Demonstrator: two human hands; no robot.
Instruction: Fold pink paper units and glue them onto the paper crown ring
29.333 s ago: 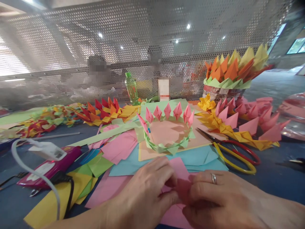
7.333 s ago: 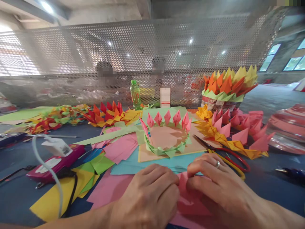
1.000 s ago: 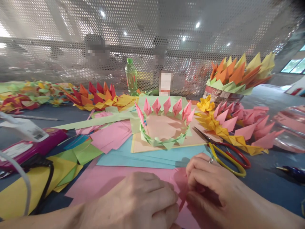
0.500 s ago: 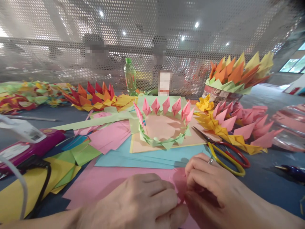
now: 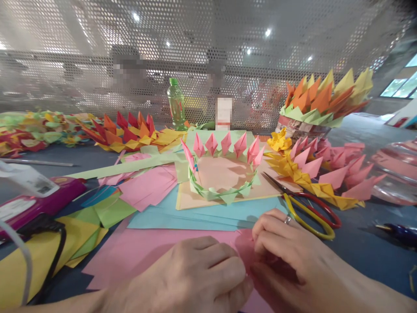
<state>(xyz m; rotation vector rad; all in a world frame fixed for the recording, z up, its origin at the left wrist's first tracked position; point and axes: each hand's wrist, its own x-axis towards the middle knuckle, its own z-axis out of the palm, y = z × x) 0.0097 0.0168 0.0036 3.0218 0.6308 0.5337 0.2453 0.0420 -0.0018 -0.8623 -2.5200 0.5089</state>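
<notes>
A small piece of pink paper (image 5: pixel 245 244) is pinched between my two hands, low in the view. My left hand (image 5: pixel 195 274) is closed on its left side, the fingertips curled under and partly hidden. Closed from the right, my right hand (image 5: pixel 283 256) wears a ring and covers much of the piece. Pink sheets (image 5: pixel 130 252) lie beneath both hands, with blue sheets (image 5: pixel 169 215) just beyond. Farther off stands a green folded-paper ring (image 5: pixel 215 194) with pink pointed petals along its back and sides.
Scissors (image 5: pixel 308 213) with red and yellow handles lie right of my hands. At left are a purple tool (image 5: pixel 42 204) and a black cable (image 5: pixel 58 256). A green bottle (image 5: pixel 176 104), several folded-paper crowns (image 5: pixel 130 132) and a perforated screen (image 5: pixel 189 56) stand behind.
The whole view has shifted very slightly. Both hands keep nearly the same pose on the pink paper, and nothing else on the table has visibly moved.
</notes>
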